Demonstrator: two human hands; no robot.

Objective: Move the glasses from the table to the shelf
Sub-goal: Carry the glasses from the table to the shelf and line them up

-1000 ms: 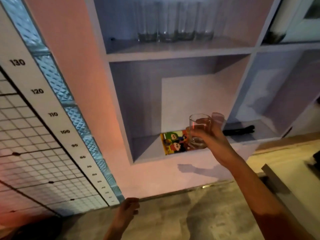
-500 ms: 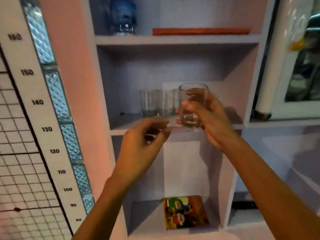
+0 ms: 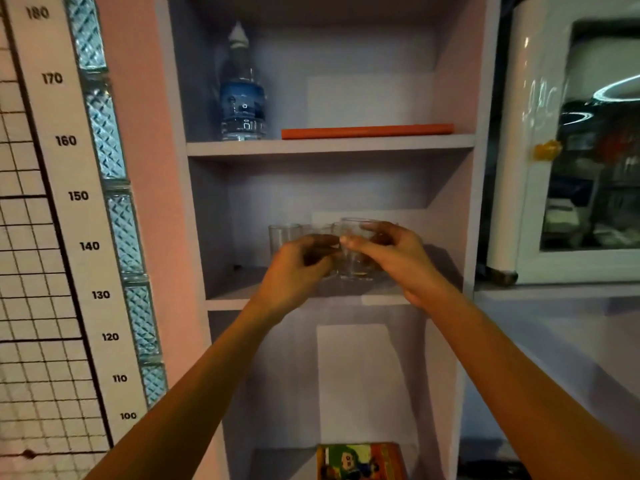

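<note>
Glasses [image 3: 284, 235]: standing along the back of the shelf [image 3: 228, 299], partly hidden by your hands.
Left hand [image 3: 298, 271]: fingers curled against the left side of the glass [image 3: 353, 258]; hold cannot be told.
Glass: upright, between your hands, over the shelf's middle.
Right hand [image 3: 394, 258]: fingers and thumb wrapped round the glass.

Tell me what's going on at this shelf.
A person holds a clear glass at the middle shelf, beside a row of glasses standing there. The right hand grips it; the left hand curls at its other side, grip unclear. A water bottle and an orange rod sit on the shelf above.
</note>
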